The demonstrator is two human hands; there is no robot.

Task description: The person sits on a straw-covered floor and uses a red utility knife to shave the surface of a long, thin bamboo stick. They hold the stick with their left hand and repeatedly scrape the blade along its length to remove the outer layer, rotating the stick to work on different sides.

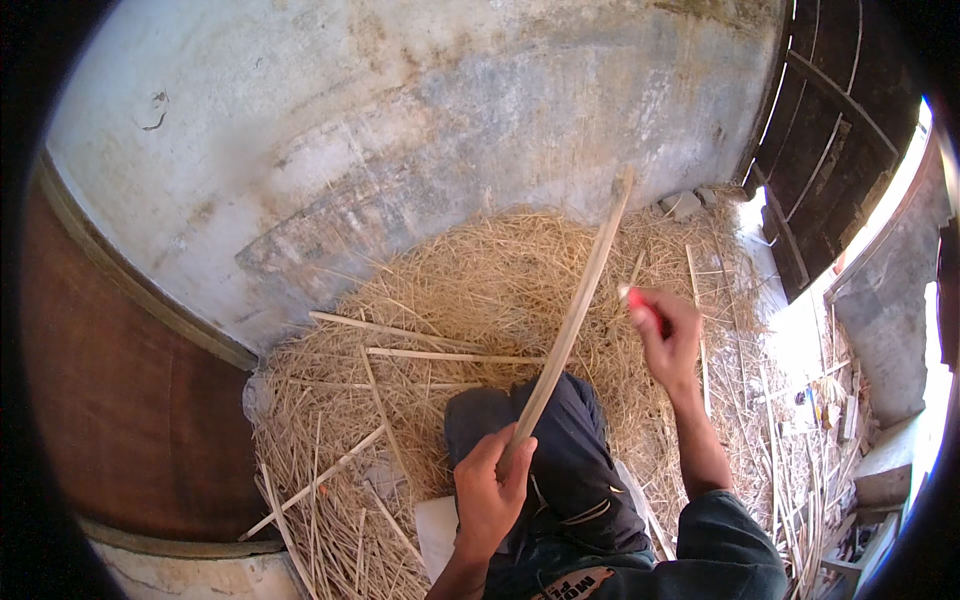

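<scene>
The long strip [582,290] looks like bare matt wood or bamboo; the red handle [645,305] seems plastic, its finish blurred; dry, rough, fibrous shavings [480,280]; stained, patchy matt plaster on the wall [400,150]; soft matt cloth in the trousers [595,460] and shirt [725,545]; dark, rough wood planks [815,130].

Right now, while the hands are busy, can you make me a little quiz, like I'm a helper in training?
1. True or false: the left hand holds the long pale strip by its far end.
2. Pick one: the small thing in the right hand is mostly A) blue, B) red, C) green.
3. Short answer: what lies heaped at the foot of the stained wall?

Key:
1. False; it holds the near end.
2. B.
3. Loose straw-like strands.
</scene>
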